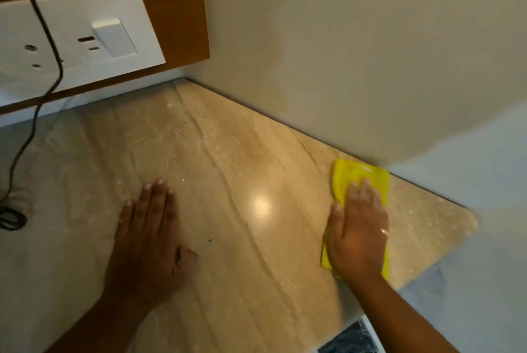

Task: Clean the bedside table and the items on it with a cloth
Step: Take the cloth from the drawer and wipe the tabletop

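- At the bottom edge, a strip of blue patterned fabric (349, 338) is seen just below the front edge of the bedside table (228, 181).
- The left hand (151, 238) is laid palm-down on the bare marble-look top, left of centre, with its fingers straight and held close together and the thumb out to the side; nothing is held in it.
- The right hand (356, 235) is pressed flat on a yellow cloth (353, 178), fingers straight and slightly spread; a ring is worn on one finger.
- The cloth is spread on the right part of the table top, its far edge touching the beige wall (342, 53), its near end close to the table's front edge.
- A bright reflection is seen on the top between the two hands.
- At the far left, a black cable (42, 96) is draped down onto the table, with a loop lying at the left edge.
- Behind it, a white switch and socket plate (85, 33) is mounted on a wooden panel (176, 10).
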Motion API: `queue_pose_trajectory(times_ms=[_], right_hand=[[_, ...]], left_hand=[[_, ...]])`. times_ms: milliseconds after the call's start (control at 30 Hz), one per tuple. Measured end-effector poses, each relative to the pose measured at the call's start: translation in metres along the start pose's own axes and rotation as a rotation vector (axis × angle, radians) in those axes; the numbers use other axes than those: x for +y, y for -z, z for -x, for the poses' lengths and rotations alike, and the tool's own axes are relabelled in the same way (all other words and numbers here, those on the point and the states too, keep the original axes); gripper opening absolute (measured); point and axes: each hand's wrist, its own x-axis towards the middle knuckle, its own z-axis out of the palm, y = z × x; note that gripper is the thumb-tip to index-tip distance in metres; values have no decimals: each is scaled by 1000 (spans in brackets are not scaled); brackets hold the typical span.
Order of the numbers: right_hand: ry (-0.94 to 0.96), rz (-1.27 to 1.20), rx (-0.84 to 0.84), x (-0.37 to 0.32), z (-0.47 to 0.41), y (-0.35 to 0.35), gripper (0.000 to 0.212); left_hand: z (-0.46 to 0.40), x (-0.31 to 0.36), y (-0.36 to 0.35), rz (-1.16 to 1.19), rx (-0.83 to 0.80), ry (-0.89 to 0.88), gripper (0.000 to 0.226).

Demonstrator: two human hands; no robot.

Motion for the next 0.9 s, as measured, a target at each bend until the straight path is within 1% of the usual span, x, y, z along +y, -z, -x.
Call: queue_pose_trajectory(times_ms=[33, 67, 133, 167, 200, 233, 267, 300, 367, 433, 467, 533, 567, 600, 667, 767, 833, 900], right_hand=[[-179, 8, 36, -1, 0, 1, 59], [-319, 12, 71, -9, -3, 0, 59], [-570, -41, 101, -43, -20, 0, 57], [-690, -95, 88, -66, -32, 0, 57], [-762, -145, 64, -88, -43, -3, 59], [-759, -176, 34, -112, -51, -9, 59], [-676, -176, 18, -137, -54, -19, 61], [-521, -154, 12, -162, -53, -31, 62], [-91, -113, -38, -202, -43, -46, 62], [324, -62, -119, -206, -37, -47, 61], [483, -33, -148, -194, -39, -44, 61], [699, 18, -177, -159, -50, -34, 59], [737, 41, -176, -137, -54, -26, 57], [732, 49, -167, -115, -57, -21, 56], [627, 44, -130, -68, -58, -11, 55], [349, 72, -67, 5, -44, 6, 57], [126, 72, -26, 32, -33, 13, 58], [-159, 49, 21, 31, -25, 10, 57]], left_hand=[[0, 1, 0, 5, 4, -1, 90], [0, 1, -1, 10, 11, -1, 90], [-1, 2, -1, 11, 14, -1, 91], [-1, 3, -1, 10, 14, 0, 90], [-1, 3, -2, 13, 13, 3, 90], [0, 4, -2, 14, 15, 3, 91], [-1, 4, -3, 13, 22, 2, 92], [-1, 3, -3, 6, 29, 0, 93], [-2, 2, -3, -13, 47, -16, 94], [-2, 0, -4, -25, 62, -36, 94], [-2, -1, -4, -24, 66, -40, 94], [-2, -5, -5, -20, 71, -34, 94], [-2, -4, -6, -16, 77, -39, 94], [-3, -5, -7, -14, 83, -43, 95], [-3, -7, -11, -19, 92, -49, 95], [-4, -10, -16, -14, 85, -57, 98], [-5, -11, -18, -15, 99, -55, 98], [-6, -11, -20, -8, 101, -49, 97]])
